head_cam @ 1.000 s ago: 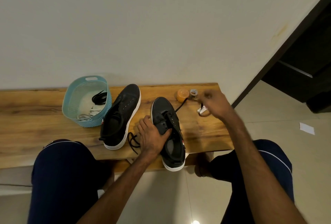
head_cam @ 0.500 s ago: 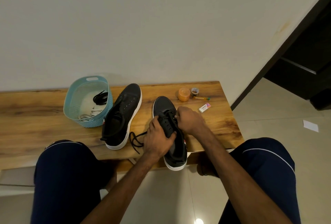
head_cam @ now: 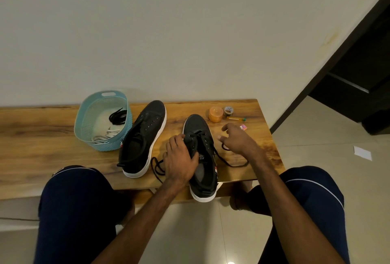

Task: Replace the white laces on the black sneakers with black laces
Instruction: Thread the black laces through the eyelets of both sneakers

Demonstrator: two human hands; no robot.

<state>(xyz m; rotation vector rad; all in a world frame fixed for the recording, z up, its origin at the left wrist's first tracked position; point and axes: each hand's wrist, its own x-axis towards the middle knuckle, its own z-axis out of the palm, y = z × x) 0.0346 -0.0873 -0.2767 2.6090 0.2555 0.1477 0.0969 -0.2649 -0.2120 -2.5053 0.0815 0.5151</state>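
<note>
At the front edge of the bench (head_cam: 42, 137): the held sneaker (head_cam: 202, 177) stands toe toward the wall, not far from the right end, with its heel jutting past the edge
black lace (head_cam: 230, 163): threaded through the eyelets nearest the toe; one end lies in loose loops on the wood left of the shoe, the other sweeps right across the wood and back up under the right hand
left hand (head_cam: 179, 158): grips the shoe's left side, fingers curled over the upper, thumb on the tongue
right hand (head_cam: 238, 141): just right of the shoe, forefinger and thumb apart and pointing toward the back edge; the lace disappears under the palm, and I cannot tell whether the curled fingers pinch it
other sneaker (head_cam: 143, 137): left of the held one and apart from it, slanted, toe near the back edge, eyelets open
basket (head_cam: 84, 124): pale blue, just beside the other sneaker's left side; inside lie a spare black lace (head_cam: 118, 117), coiled, and the white laces (head_cam: 105, 135)
back right corner: an orange roll (head_cam: 215, 114), a smaller roll (head_cam: 228, 111) just beside it, a yellow stick (head_cam: 235, 119) and a pink eraser (head_cam: 243, 127)
knees (head_cam: 73, 200): in dark blue trousers, below the front edge on either side of the arms
</note>
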